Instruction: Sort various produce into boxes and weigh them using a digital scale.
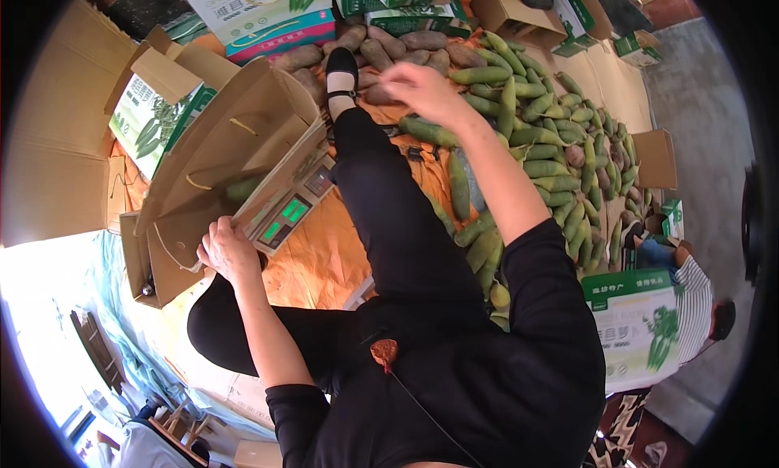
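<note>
Where green radishes [519,111] lie, orange sheet [324,249].

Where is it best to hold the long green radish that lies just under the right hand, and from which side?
Probably around its middle, from above. The green radish lies flat on the orange cloth, its length running left to right, with its top bare. The right hand hovers over it, so the fingers could close across its narrow width. More radishes crowd its right end.
</note>
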A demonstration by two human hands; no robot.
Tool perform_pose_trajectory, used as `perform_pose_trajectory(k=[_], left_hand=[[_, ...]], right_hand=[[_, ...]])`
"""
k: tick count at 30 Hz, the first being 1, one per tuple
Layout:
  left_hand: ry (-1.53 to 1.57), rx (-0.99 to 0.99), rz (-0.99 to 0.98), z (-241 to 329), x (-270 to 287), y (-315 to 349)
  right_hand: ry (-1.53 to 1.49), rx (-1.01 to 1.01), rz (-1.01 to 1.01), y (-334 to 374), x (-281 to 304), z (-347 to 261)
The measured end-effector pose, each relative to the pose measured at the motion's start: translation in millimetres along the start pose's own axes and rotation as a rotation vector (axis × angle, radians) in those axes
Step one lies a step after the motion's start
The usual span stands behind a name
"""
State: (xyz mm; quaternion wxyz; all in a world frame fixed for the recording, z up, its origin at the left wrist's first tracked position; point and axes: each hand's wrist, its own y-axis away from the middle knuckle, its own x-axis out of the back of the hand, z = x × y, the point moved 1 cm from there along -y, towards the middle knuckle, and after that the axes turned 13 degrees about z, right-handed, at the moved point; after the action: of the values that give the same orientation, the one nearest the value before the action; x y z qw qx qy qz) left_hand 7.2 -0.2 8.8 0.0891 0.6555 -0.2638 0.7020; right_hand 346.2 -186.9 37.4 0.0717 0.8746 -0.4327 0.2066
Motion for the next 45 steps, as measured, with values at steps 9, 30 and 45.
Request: perform_pose_trajectory(k=[9,30,45], left_hand=[[-0.016,-0.025,0.052,-2.8,-4.2,2.0],[-0.004,-0.015,0.06,-3.5,-6.3,1.0],[0.088,0.052,0.056,-1.7,0.2,2.2]], right_hand=[[0.212,-0.562,0.093,157.7,17.2,221.4],[1.338,-0.033,-0.535,295.6,-3.1,243.9],[0.988,-0.386,0.294,195.0,75.7,212.7]])
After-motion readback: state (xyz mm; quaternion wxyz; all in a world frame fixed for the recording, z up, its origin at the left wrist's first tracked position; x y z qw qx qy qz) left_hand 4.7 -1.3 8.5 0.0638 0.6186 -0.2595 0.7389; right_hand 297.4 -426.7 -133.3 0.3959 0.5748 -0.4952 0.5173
